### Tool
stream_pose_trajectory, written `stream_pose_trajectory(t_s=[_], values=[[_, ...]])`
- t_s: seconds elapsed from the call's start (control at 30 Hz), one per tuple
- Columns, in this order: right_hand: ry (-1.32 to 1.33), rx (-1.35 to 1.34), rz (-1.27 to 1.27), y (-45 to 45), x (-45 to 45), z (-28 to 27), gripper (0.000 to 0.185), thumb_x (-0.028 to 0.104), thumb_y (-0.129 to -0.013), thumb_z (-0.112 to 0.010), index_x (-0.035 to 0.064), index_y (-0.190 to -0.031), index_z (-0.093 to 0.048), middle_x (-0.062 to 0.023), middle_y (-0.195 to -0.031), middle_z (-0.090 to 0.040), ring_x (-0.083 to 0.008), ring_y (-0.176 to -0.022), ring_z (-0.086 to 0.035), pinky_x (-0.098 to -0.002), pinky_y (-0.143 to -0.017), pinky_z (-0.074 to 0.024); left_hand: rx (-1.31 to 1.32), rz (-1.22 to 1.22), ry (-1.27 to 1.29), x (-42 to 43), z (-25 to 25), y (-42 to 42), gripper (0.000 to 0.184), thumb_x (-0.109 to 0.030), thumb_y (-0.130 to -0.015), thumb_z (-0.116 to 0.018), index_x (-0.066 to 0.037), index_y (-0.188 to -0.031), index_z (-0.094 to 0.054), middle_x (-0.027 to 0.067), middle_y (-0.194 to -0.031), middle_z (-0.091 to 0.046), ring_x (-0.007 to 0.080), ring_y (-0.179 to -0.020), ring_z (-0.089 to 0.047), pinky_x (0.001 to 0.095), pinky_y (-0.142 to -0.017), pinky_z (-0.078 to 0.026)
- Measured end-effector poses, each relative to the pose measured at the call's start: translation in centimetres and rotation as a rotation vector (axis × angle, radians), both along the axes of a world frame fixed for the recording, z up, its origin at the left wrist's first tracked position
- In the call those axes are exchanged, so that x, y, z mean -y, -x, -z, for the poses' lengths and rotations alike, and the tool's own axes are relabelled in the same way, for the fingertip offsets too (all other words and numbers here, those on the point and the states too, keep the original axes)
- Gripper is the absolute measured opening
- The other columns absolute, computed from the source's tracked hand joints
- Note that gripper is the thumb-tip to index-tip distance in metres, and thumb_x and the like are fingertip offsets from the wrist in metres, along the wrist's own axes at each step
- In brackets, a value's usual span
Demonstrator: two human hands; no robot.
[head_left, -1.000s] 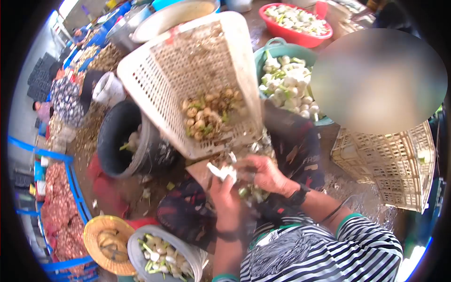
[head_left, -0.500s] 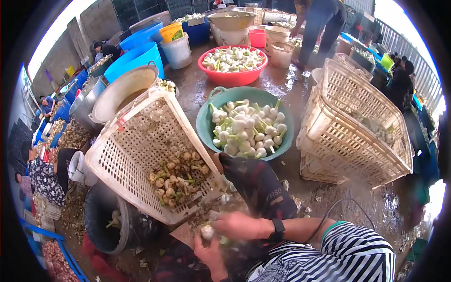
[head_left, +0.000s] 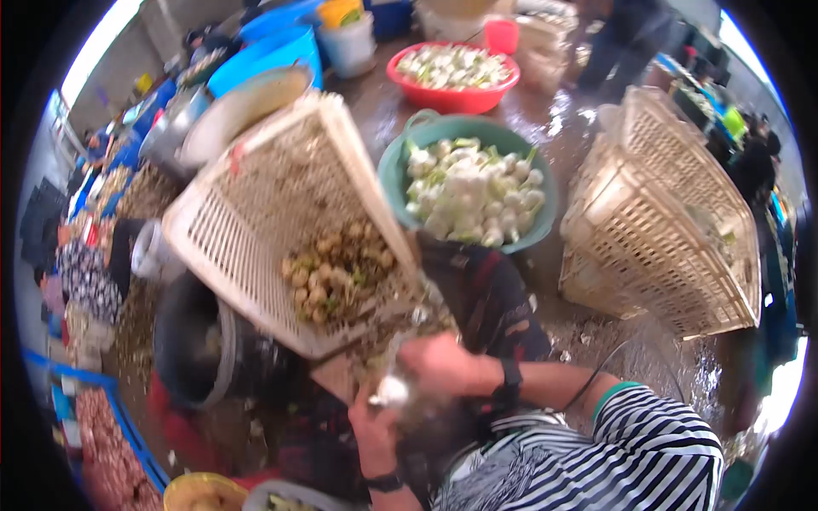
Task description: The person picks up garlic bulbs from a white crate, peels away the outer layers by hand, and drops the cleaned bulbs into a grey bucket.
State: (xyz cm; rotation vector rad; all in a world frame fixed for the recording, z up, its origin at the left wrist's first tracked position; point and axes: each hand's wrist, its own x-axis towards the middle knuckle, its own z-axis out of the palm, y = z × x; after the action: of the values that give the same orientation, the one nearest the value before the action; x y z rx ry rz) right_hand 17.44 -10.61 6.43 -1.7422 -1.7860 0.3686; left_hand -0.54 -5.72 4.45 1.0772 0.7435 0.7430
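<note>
A peeled white garlic bulb (head_left: 390, 391) is gripped in the fingers of my left hand (head_left: 375, 430), low in the middle of the view. Just above and to its right, my right hand (head_left: 450, 364) is curled closed. Motion blur hides whatever its fingers hold. Beside both hands, a tilted white plastic crate (head_left: 247, 264) rests with its low end towards me, and unpeeled brownish garlic bulbs (head_left: 328, 272) are heaped in that end. Beyond my knee stands a green basin (head_left: 396, 175) full of white garlic bulbs (head_left: 473, 192) with green stems.
A red basin (head_left: 456, 100) of garlic stands farther back. Stacked white crates (head_left: 635, 230) are on the right. A dark bucket (head_left: 192, 341) sits at left, and a yellow container (head_left: 203, 494) is at the bottom edge. Other people work around the sides on a wet floor.
The view has tipped downward and shifted, bringing the yellow container into sight below. Both hands stay together at the garlic bulb, the right one blurred by movement.
</note>
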Motion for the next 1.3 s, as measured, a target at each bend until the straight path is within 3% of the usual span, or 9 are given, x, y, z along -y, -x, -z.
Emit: stream_pose_trajectory(t_s=[0.2, 0.4, 0.47, 0.53, 0.93, 1.13, 1.2, 1.27, 1.3], values=[[-0.035, 0.093, 0.125, -2.0, -1.8, 2.5, 0.04, -0.001, -0.067, -0.059, 0.0062, -0.107, -0.059, -0.0143, -0.088, -0.062, -0.0339, -0.079, -0.06, -0.0371, -0.071, -0.0497, 0.47, 0.01, 0.277, -0.1, -1.2, -0.6, 0.061, 0.003, -0.075, -0.061, 0.0, -0.133, -0.04, 0.0131, -0.121, -0.056, 0.0207, -0.099, -0.06, 0.0354, -0.084, -0.052], [0.236, -0.819, -0.004, -1.4, -0.8, -4.1, 0.027, 0.004, -0.084, -0.058, -0.0016, -0.111, -0.059, -0.014, -0.099, -0.065, -0.0176, -0.093, -0.06, -0.0306, -0.081, -0.0471, 0.454, -0.138, 0.224, -0.5, -0.5, -2.2, 0.06, -0.004, -0.08, -0.056, -0.001, -0.136, -0.035, 0.0141, -0.133, -0.046, 0.0209, -0.111, -0.051, 0.0365, -0.088, -0.047], [0.007, -0.334, -0.077, -0.4, -0.6, -2.6, 0.03, 0.006, -0.076, -0.064, 0.0013, -0.105, -0.062, -0.0145, -0.091, -0.064, -0.0251, -0.085, -0.062, -0.0348, -0.074, -0.0493, 0.113, -0.106, -0.186, -0.1, -0.5, -2.7, 0.05, -0.008, -0.088, -0.049, 0.001, -0.135, -0.036, 0.0119, -0.134, -0.044, 0.0199, -0.12, -0.044, 0.0338, -0.098, -0.038], [-0.11, -0.035, -0.044, 0.6, -0.4, -2.4, 0.024, 0.006, -0.059, -0.062, 0.0036, -0.083, -0.057, -0.0111, -0.076, -0.054, -0.0321, -0.071, -0.057, -0.0408, -0.063, -0.0483, 0.155, -0.073, -0.065, 0.4, -1.0, -3.2, 0.051, -0.009, -0.088, -0.044, 0.005, -0.136, -0.032, 0.0139, -0.131, -0.046, 0.0215, -0.116, -0.047, 0.0332, -0.098, -0.038], [-0.096, 0.212, -0.027, 3.6, 0.5, -2.0, 0.017, 0.011, -0.061, -0.059, 0.0011, -0.074, -0.052, -0.0122, -0.068, -0.053, -0.0266, -0.064, -0.058, -0.037, -0.054, -0.0477, 0.037, -0.234, -0.188, 1.2, 0.6, -3.4, 0.04, -0.017, -0.094, -0.039, 0.004, -0.129, -0.043, 0.01, -0.113, -0.052, 0.0175, -0.098, -0.051, 0.0312, -0.086, -0.043], [-0.033, -0.709, 0.016, 2.1, -0.8, -0.8, 0.028, 0.002, -0.067, -0.056, -0.0048, -0.094, -0.059, -0.0184, -0.085, -0.063, -0.028, -0.069, -0.063, -0.0372, -0.06, -0.05, -0.145, -0.253, -0.329, -0.2, -0.2, -2.7, 0.044, -0.017, -0.091, -0.045, -0.003, -0.133, -0.042, 0.0126, -0.112, -0.056, 0.0249, -0.098, -0.055, 0.0449, -0.087, -0.047], [0.283, -1.281, 0.132, 1.2, -0.3, -2.4, 0.019, 0.006, -0.083, -0.05, -0.0025, -0.099, -0.057, -0.0083, -0.083, -0.062, -0.021, -0.068, -0.061, -0.0351, -0.067, -0.0486, 0.696, -0.124, 0.423, -1.6, 0.2, -2.3, 0.053, -0.013, -0.087, -0.045, -0.005, -0.137, -0.034, 0.0198, -0.118, -0.054, 0.0332, -0.11, -0.052, 0.0483, -0.096, -0.041], [0.163, -2.302, -0.211, -1.8, -1.3, 2.1, 0.024, 0.024, -0.092, -0.043, 0.0022, -0.096, -0.054, -0.0056, -0.076, -0.057, -0.0191, -0.07, -0.058, -0.0338, -0.069, -0.0461, 1.059, -0.054, 0.584, -1.9, 0.3, -2.2, 0.062, -0.008, -0.083, -0.046, -0.008, -0.141, -0.026, 0.0217, -0.134, -0.041, 0.0397, -0.126, -0.037, 0.0575, -0.103, -0.03], [0.113, -2.16, -0.305, -2.3, -1.3, 1.8, 0.024, 0.022, -0.092, -0.043, 0.0018, -0.096, -0.054, -0.0056, -0.078, -0.058, -0.0204, -0.073, -0.058, -0.0337, -0.07, -0.0465, 1.065, -0.075, 0.562, -1.8, 0.1, -2.6, 0.064, -0.008, -0.082, -0.046, -0.009, -0.142, -0.024, 0.021, -0.138, -0.036, 0.0391, -0.13, -0.031, 0.0577, -0.105, -0.026]])
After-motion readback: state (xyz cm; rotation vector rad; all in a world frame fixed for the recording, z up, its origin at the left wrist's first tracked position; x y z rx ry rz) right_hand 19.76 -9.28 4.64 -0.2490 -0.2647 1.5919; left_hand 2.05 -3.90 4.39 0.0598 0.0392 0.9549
